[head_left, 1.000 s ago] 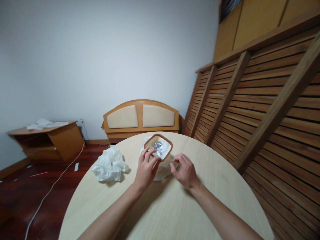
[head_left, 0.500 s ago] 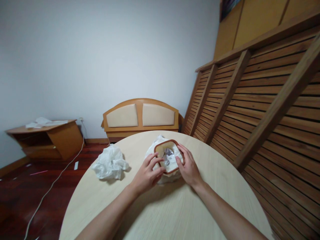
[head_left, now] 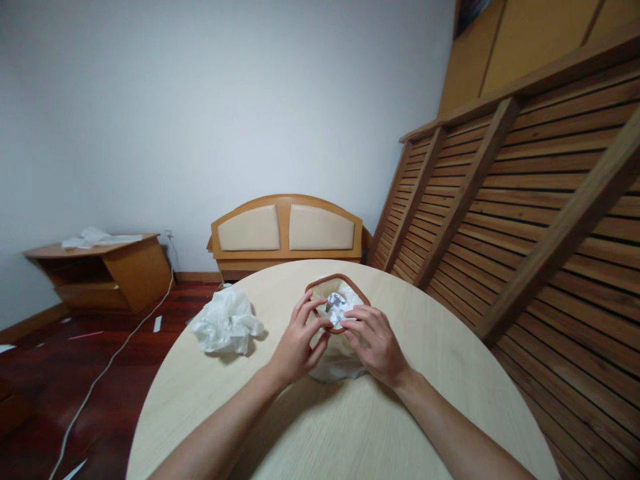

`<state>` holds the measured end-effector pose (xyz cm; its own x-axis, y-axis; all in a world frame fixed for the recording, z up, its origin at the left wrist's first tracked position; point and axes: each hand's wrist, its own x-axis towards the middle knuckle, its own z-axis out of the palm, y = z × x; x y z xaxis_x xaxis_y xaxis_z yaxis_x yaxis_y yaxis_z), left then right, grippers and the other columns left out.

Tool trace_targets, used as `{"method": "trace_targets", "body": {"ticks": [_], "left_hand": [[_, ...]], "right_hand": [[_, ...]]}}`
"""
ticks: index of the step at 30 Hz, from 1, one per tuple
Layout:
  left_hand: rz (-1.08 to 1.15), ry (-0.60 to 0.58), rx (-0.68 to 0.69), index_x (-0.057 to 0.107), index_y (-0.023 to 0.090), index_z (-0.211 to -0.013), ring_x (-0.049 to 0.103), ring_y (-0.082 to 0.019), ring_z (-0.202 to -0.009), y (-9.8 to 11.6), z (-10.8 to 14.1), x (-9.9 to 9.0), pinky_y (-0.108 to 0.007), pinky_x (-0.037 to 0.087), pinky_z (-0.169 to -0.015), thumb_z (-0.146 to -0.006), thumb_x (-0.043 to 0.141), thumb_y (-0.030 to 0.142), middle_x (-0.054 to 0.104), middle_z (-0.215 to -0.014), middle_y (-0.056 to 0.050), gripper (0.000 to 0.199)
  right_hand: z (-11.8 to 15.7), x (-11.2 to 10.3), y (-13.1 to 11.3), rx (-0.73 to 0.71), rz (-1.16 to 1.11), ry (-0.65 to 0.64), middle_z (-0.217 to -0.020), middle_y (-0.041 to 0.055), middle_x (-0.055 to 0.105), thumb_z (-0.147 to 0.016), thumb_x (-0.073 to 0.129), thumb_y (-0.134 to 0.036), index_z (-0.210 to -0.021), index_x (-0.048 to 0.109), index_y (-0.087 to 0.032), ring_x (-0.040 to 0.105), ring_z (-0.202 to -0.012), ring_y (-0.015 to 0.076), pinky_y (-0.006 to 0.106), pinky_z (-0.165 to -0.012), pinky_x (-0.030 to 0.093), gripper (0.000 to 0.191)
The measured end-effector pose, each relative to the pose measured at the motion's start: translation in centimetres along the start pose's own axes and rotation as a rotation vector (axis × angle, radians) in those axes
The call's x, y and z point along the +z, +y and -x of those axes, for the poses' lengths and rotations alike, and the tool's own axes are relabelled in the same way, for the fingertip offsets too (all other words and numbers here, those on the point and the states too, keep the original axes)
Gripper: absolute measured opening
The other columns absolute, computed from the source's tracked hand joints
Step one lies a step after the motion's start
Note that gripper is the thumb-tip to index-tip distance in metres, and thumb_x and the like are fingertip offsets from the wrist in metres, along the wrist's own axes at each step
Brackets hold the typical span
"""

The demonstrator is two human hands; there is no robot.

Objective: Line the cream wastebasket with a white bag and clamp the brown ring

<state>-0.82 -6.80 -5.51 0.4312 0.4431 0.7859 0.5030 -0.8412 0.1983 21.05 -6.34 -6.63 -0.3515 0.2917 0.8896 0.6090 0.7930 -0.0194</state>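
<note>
A container [head_left: 341, 275] with a brown, rounded-square rim stands on the round desk [head_left: 450, 347], straight in front of the person. The left hand [head_left: 297, 343] holds its near left rim, fingers curled over the edge. The right hand [head_left: 377, 343] grips the near right rim, partly curled, its fingertips close to the left hand's. White plastic lines the inside, where a shiny silvery patch [head_left: 337, 302] shows, perhaps foil. A crumpled white bag [head_left: 227, 323] lies left of the container, well apart.

1 head cam, abv rnd table [head_left: 450, 387], facing fwd & dwn; table close, wall [head_left: 250, 100] farther bk.
</note>
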Motion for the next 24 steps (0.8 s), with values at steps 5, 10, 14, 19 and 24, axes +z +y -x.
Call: {"method": "trace_targets", "body": {"ticks": [5, 10, 14, 19, 24], "left_hand": [[0.078, -0.017, -0.021, 0.051, 0.023, -0.126, 0.018, -0.039, -0.152, 0.0, 0.0, -0.3, -0.065, 0.028, -0.119, -0.081, 0.072, 0.023, 0.033, -0.156, -0.016, 0.050], [0.138, 0.076, -0.153, 0.024, 0.023, -0.151, 0.017, -0.040, -0.153, -0.9, 0.4, 0.6, -0.065, 0.027, -0.119, -0.078, 0.079, 0.047, 0.015, -0.163, -0.022, 0.094], [0.149, 0.084, -0.200, 0.014, 0.022, -0.155, 0.024, -0.039, -0.151, -1.8, 0.8, 1.3, -0.063, 0.026, -0.121, -0.077, 0.079, 0.049, 0.024, -0.160, -0.022, 0.105], [0.191, 0.087, -0.272, 0.013, 0.020, -0.153, 0.041, -0.037, -0.143, -1.9, 1.1, 1.8, -0.058, 0.036, -0.118, -0.073, 0.082, 0.040, 0.037, -0.152, -0.020, 0.108], [0.200, 0.109, -0.267, 0.012, 0.019, -0.153, 0.044, -0.035, -0.141, -1.5, 1.2, 2.2, -0.055, 0.039, -0.116, -0.072, 0.079, 0.032, 0.038, -0.152, -0.020, 0.106]], "right_hand": [[-0.3, 0.0, -0.3, -0.042, -0.021, -0.015, -0.102, 0.0058, 0.072, -0.096, 0.060, -0.017, -0.110, 0.065, -0.023, 0.063, -0.106, 0.0233, 0.043, -0.094, 0.053, 0.016], [-0.3, -0.1, -0.4, -0.061, -0.069, -0.024, -0.101, 0.0060, 0.070, -0.096, 0.059, -0.014, -0.107, 0.062, -0.022, 0.064, -0.105, 0.0230, 0.043, -0.093, 0.054, 0.015], [-0.3, -0.2, -0.6, -0.051, -0.080, -0.018, -0.101, 0.0058, 0.070, -0.095, 0.059, -0.015, -0.107, 0.062, -0.023, 0.065, -0.105, 0.0234, 0.044, -0.093, 0.054, 0.015], [-0.7, -0.4, -1.0, -0.064, -0.095, -0.016, -0.096, 0.0052, 0.071, -0.094, 0.058, -0.015, -0.103, 0.062, -0.022, 0.066, -0.100, 0.0223, 0.041, -0.089, 0.055, 0.012], [-1.0, -0.5, -1.8, -0.048, -0.116, -0.029, -0.096, 0.0055, 0.071, -0.094, 0.059, -0.018, -0.101, 0.063, -0.022, 0.065, -0.099, 0.0228, 0.042, -0.088, 0.055, 0.009]]}}
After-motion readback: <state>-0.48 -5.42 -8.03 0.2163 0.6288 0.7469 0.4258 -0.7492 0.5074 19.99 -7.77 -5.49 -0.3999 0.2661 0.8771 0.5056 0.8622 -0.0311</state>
